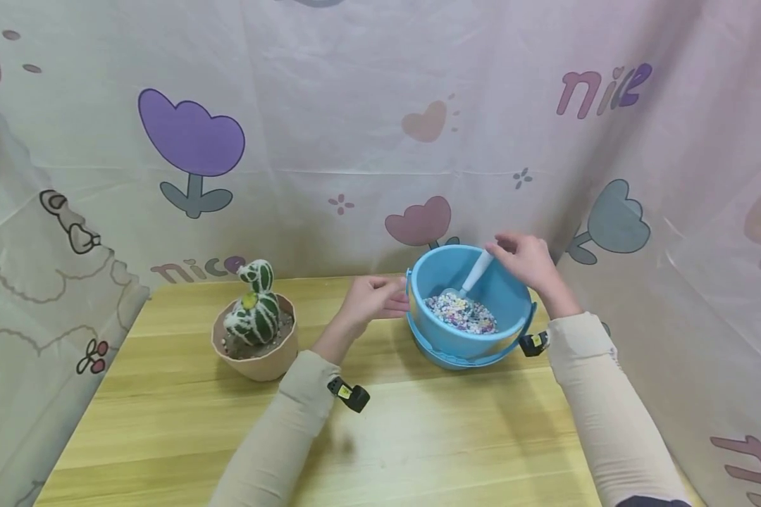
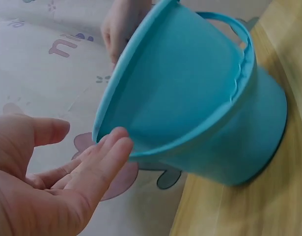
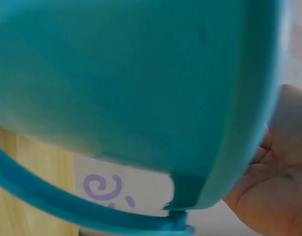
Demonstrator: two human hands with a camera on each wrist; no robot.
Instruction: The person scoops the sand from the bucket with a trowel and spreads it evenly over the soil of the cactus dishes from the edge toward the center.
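A blue bucket (image 1: pixel 466 338) with its handle folded down stands on the wooden table, part-filled with coloured pebbles (image 1: pixel 463 313). A pale scoop (image 1: pixel 472 278) leans in the pebbles. My right hand (image 1: pixel 499 251) pinches the top of the scoop's handle over the bucket's far rim. My left hand (image 1: pixel 394 301) is at the bucket's left side. In the left wrist view its straight fingertips (image 2: pixel 116 142) touch the bucket's (image 2: pixel 200 98) rim. The right wrist view is filled by the bucket wall (image 3: pixel 131 73), with my right palm (image 3: pixel 278 187) at the right edge.
A striped green cactus (image 1: pixel 256 310) in a pink pot (image 1: pixel 260 359) stands left of the bucket, about a hand's width from my left hand. Printed curtains close in the back and both sides. Bare tabletop (image 1: pixel 418 436) lies in front.
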